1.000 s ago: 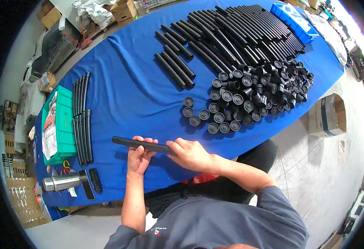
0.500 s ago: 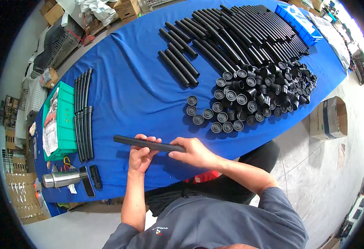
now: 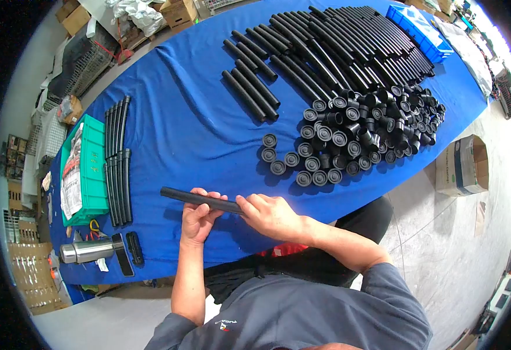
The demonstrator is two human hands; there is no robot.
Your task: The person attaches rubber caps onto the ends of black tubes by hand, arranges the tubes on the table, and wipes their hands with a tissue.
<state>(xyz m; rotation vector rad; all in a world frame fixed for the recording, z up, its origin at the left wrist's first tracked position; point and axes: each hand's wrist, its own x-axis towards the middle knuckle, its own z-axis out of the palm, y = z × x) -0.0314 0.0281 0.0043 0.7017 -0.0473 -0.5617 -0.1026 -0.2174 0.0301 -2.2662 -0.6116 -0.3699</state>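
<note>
A black tube (image 3: pixel 176 195) is held nearly level above the blue cloth, close to my body. My left hand (image 3: pixel 200 214) grips it around the middle, thumb on the near side and fingertips showing on the far side. My right hand (image 3: pixel 271 216) is closed around the tube's right end and hides it, so I cannot tell whether a cap sits there. Up and to the right lies a pile of black round caps (image 3: pixel 348 137), several standing apart at its left edge. Behind them rows of loose black tubes (image 3: pixel 325 46) cover the cloth.
On the left, capped-looking black tubes (image 3: pixel 118 160) lie in two rows beside a green crate (image 3: pixel 96 175). A steel flask (image 3: pixel 86 252), a phone (image 3: pixel 122 255) and a dark oblong item (image 3: pixel 133 249) rest near the front edge. A blue basket (image 3: pixel 421 35) stands far right; a cardboard box (image 3: pixel 462 169) is on the floor.
My right hand has slid a little left along the tube and its fingers have curled over the end. My left hand and the tube have barely moved.
</note>
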